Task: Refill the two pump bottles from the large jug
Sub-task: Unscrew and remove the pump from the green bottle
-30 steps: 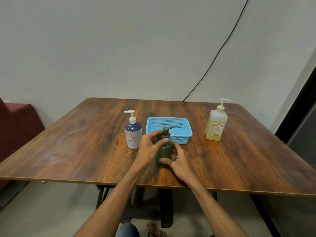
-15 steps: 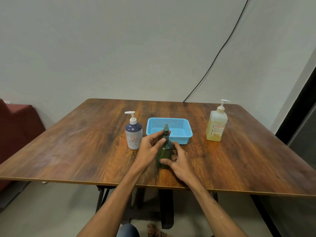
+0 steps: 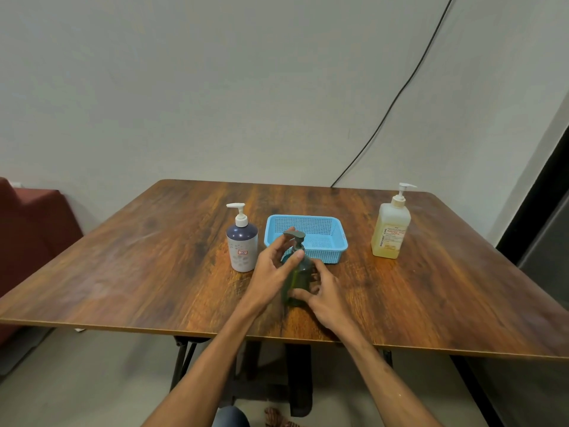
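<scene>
Grip on the green pump bottle point(image 3: 296, 278) comes from both sides: my right hand point(image 3: 326, 298) curls round its lower body from the right, and my left hand point(image 3: 271, 274) wraps its neck, thumb in front just under the pump head point(image 3: 294, 235). The bottle stands upright on the worktop point(image 3: 154, 272), centre of the frame, near the front edge. Just behind it sits a blue basket point(image 3: 308, 217). Left of the basket stands a navy-and-white pump bottle point(image 3: 242, 246), near my left hand but apart from it. The large yellowish jug point(image 3: 390, 234), its white pump on, stands well apart at right. A black cable point(image 3: 397, 97) runs down the wall at upper right; a red seat point(image 3: 30, 229) shows at the left edge.
</scene>
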Demonstrator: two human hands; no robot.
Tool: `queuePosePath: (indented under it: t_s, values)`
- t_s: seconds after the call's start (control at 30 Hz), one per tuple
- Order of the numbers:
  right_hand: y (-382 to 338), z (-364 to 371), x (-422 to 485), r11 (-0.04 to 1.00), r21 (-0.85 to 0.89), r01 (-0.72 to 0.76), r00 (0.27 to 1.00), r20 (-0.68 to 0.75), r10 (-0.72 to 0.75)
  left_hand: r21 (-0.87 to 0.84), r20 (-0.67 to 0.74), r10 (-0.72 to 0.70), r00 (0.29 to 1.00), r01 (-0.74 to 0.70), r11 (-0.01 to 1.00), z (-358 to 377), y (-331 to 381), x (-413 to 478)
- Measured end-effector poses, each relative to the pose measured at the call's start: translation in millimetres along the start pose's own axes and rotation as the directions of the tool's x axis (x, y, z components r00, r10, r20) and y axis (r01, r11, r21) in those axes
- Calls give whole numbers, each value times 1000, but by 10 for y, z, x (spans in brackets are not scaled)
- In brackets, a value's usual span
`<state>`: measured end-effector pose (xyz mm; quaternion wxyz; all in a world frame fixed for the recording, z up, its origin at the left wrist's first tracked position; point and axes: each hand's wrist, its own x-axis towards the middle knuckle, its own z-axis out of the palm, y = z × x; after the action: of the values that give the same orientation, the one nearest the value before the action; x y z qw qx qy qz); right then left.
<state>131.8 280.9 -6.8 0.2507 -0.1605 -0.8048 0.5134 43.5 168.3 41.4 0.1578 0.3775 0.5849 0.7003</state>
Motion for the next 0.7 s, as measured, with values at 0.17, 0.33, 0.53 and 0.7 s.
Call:
queuePosePath:
  t_s: [0.17, 0.33, 0.53, 0.7]
  values:
    - [8, -6, -9, 1000, 13, -4, 1000, -7, 5, 80, -37, 34, 999, -31, 996, -44, -45, 46]
    - [5, -9, -10, 1000, -10, -13, 1000, -11, 13, 176, -192, 80, 978, -46, 983, 11, -40, 86]
    - [24, 7, 18, 1000, -11, -21, 1000, -10, 21, 256, -286, 121, 951, -46, 966, 71, -41, 109]
    - [48, 7, 23, 1000, -19, -22, 1000, -9, 22, 290, -350, 143, 926, -38, 956, 147, 3, 83]
